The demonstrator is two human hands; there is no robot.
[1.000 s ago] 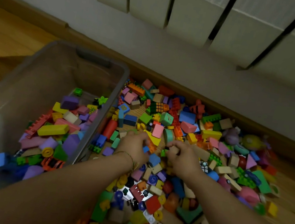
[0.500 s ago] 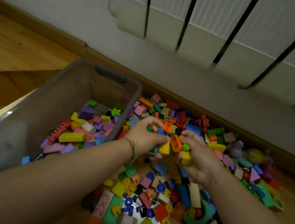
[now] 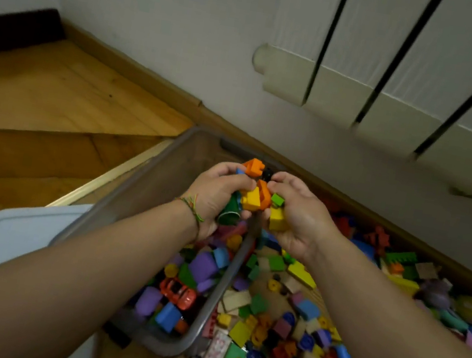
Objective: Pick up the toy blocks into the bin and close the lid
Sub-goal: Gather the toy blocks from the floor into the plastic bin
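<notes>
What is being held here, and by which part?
A handful of toy blocks, squeezed between both hands: left hand grips its left side, right hand its right.

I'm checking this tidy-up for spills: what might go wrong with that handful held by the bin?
The orange block perched atop the handful of blocks, cupped between left hand and right hand, may topple off. The hands appear above the bin's right rim, so released pieces might land on the floor pile.

A white radiator (image 3: 401, 81) hangs on the wall (image 3: 163, 10) above a wooden floor (image 3: 38, 102).
</notes>
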